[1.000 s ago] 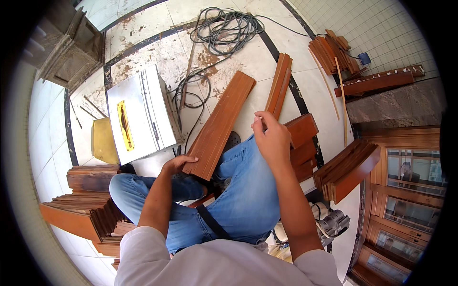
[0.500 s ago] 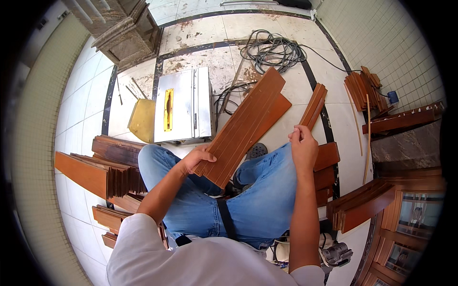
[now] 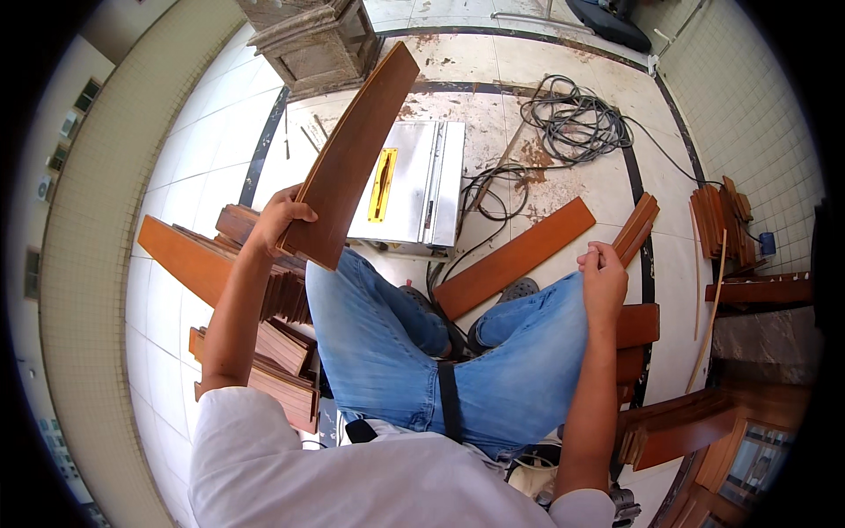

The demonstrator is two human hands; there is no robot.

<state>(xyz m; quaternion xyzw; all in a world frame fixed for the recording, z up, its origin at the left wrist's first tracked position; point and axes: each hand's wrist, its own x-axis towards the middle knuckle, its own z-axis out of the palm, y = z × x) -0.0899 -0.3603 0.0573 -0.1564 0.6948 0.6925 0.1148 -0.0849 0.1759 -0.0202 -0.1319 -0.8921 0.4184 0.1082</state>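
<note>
A flat reddish-brown wooden plank (image 3: 356,158) is raised at the left, its far end tilted up and away. My left hand (image 3: 286,220) grips its lower end, thumb on top. Curled fingers close my right hand (image 3: 605,277) above my right knee. Narrow wooden strips (image 3: 637,229) show just past its fingertips, and I cannot tell whether the hand holds them. Another plank (image 3: 519,255) lies slanted on the floor by my feet. A table saw (image 3: 409,189) with a yellow blade insert stands beyond my left knee, partly covered by the raised plank.
Stacked planks (image 3: 189,264) lie left of my leg, and more planks (image 3: 638,326) lie on the right. A coiled black cable (image 3: 576,119) is on the stained tile floor. A stone pillar base (image 3: 317,53) stands at the far left, a wooden cabinet (image 3: 748,466) at the lower right.
My left hand has lifted its plank up and to the left, off the plank now bare by my feet. My right hand stays curled near the strips. The view has shifted left.
</note>
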